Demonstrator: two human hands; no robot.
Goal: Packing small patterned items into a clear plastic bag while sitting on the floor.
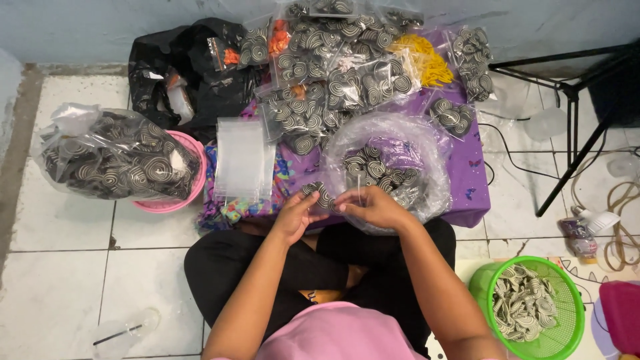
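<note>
My left hand (294, 215) pinches a round black-and-cream spiral-patterned piece (323, 198) at the near edge of the purple cloth (469, 175). My right hand (373, 207) meets it from the right, fingers closed on the same piece or on a thin clear bag around it. Just beyond my hands lies an open clear plastic bag (387, 167) holding several more spiral pieces. A stack of small empty clear bags (241, 160) lies to the left of my hands.
Several filled small bags (333, 73) pile up at the back, with yellow pieces (427, 60) and a black bag (193, 67). A big bag of spiral pieces sits in a pink basket (190, 190) at left. A green basket (530, 307) stands at right. Tripod legs (573, 133) are at right.
</note>
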